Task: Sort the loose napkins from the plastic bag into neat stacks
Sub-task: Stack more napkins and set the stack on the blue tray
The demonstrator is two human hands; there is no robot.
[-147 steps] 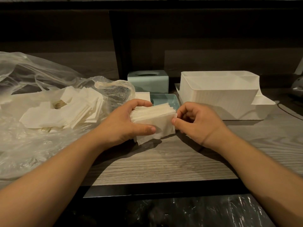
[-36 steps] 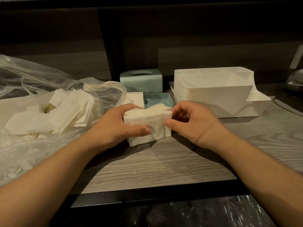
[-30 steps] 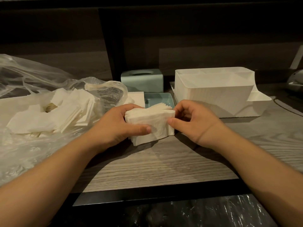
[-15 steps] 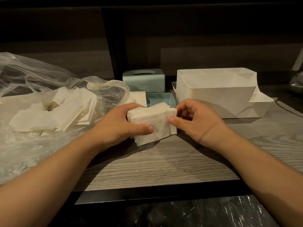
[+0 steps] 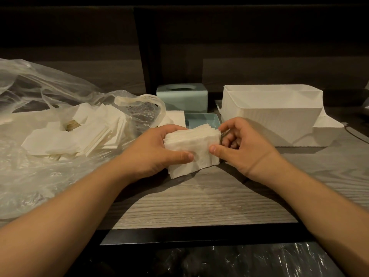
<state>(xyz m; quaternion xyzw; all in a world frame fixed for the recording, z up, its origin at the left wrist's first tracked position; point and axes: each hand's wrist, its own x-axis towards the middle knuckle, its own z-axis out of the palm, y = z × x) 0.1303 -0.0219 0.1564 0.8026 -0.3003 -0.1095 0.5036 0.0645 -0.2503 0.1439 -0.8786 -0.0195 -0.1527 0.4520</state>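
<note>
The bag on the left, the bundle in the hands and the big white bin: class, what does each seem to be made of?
Bag: thin clear plastic film, glossy; it crinkles and shows the napkins inside.
Bundle of napkins: soft matte white paper; layered sheet edges show at the top.
White bin: probably rigid plastic, matte, with fine horizontal ribbing on its wall.

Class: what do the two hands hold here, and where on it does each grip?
A stack of napkins: left hand grips its left end, right hand pinches its right edge.

no readable text, no labels, no brands, no numbers anywhere in view
</note>
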